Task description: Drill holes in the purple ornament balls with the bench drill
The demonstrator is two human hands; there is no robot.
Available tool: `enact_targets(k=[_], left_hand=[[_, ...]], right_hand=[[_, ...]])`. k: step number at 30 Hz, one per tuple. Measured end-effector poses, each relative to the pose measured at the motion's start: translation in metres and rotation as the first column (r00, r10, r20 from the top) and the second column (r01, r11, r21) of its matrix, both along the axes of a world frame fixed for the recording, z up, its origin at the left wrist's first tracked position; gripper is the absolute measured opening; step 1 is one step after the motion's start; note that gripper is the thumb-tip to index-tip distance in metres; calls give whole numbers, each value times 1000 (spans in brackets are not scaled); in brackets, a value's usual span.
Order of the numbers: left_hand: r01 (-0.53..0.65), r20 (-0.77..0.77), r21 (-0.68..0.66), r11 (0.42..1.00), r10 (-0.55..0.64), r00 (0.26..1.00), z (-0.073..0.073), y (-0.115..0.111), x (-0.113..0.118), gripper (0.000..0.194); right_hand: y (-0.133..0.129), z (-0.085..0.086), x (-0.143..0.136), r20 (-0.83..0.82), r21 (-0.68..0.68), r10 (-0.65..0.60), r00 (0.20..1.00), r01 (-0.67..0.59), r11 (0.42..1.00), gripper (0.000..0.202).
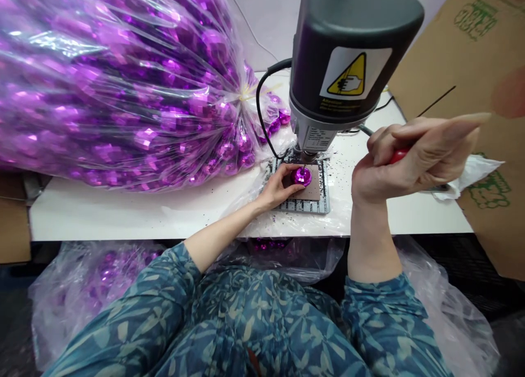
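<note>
A shiny purple faceted gem (302,176) rests on a brown square board on the metal base (323,206) of a bench drill press (353,43). My left hand (280,189) pinches this gem from its left side, thumb in front and fingers behind. The drill's tip meets or hovers just over the top of the gem; which one, I cannot tell. On the right, my right hand (414,158) is wrapped around the red-knobbed lever (398,155) of the drill press. Dark shavings lie scattered around the base.
A big tied clear bag (135,92) full of purple gems fills the table's left side. Loose gems (274,126) lie behind its knot. A cardboard box (459,54) stands at right. Plastic bags (94,289) hang below the white table's (123,215) front edge. A black cable (259,100) loops beside the drill.
</note>
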State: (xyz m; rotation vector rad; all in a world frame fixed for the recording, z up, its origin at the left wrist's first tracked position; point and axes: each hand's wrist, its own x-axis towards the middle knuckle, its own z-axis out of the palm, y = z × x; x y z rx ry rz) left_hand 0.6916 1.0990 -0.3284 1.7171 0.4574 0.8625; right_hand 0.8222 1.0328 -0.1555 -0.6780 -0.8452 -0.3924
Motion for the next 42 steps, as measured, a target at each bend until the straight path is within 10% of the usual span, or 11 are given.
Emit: enact_targets(k=[20, 30, 33, 37, 42], left_hand=[[-14, 8, -46, 999, 15, 1000, 5, -4, 1, 55], [-200, -59, 93, 975, 206, 977, 25, -24, -15, 44], [-15, -98, 290, 957, 45, 994, 39, -55, -49, 34], [433, -396, 423, 796, -267, 878, 46, -90, -94, 33], [235, -307, 461, 856, -94, 947, 40, -43, -101, 18]], right_hand=[[6, -41, 11, 183, 133, 53, 982, -78, 988, 44], [-1, 40, 0, -51, -174, 112, 992, -119, 977, 38], [3, 43, 2, -57, -128, 146, 988, -152, 980, 40], [2, 40, 1, -79, -131, 136, 988, -145, 981, 39], [-6, 45, -7, -162, -233, 95, 982, -132, 963, 38]])
